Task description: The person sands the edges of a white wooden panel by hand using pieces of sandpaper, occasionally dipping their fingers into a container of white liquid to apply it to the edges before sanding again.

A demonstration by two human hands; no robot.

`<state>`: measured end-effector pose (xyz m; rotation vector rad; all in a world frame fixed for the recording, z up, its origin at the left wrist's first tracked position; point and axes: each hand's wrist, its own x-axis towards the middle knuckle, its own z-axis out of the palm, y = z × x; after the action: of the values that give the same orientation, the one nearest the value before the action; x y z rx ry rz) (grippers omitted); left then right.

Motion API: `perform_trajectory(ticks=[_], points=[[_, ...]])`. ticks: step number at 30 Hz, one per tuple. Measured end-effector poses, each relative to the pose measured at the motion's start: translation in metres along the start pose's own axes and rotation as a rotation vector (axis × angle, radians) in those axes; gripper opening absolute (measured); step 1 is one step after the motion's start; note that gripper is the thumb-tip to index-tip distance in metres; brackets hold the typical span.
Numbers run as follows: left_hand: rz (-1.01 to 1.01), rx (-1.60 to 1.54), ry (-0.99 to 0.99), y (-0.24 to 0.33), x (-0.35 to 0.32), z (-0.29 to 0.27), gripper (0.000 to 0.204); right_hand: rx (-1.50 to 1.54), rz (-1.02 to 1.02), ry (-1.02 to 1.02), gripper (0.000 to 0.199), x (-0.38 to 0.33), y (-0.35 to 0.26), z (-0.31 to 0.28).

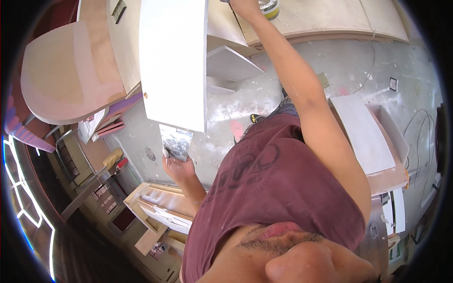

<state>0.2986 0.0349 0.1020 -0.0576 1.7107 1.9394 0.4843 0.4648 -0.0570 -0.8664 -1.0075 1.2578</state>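
My left hand (179,168) grips the edge of a flat metal plate (177,143) with grey and white smears, thumb along its side. The plate is just below the near end of a long white panel (172,61). My right arm stretches far forward, and my right hand (246,7) is at the top edge of the view. Its fingers close on a small dark thing (225,1) that is mostly cut off by the picture's edge. Just right of that hand stands an open round tin (270,9) with a yellow-green band, on the wooden worktop (321,19).
A round-ended wooden board (56,75) lies at the left. White-grey panels (231,63) lean under the worktop. A curved white panel (363,134) rests on a support at my right. A wooden drawer box (163,200) stands at lower left. Cables (424,127) trail over the spattered floor (283,61).
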Motion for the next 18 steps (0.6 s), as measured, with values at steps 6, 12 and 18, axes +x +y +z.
perform_trajectory(ticks=[6,12,18], points=[[-0.045,0.004,-0.035,0.004,-0.012,0.013,0.030,-0.346,-0.150,0.057,0.027,-0.004,0.002,0.019],[-0.019,-0.019,-0.107,0.001,-0.020,0.023,0.032,-0.424,0.087,-0.089,0.030,-0.036,-0.023,0.010],[-0.031,-0.018,-0.106,0.000,-0.019,0.028,0.033,-0.431,-0.065,0.039,0.029,0.010,-0.021,0.005]])
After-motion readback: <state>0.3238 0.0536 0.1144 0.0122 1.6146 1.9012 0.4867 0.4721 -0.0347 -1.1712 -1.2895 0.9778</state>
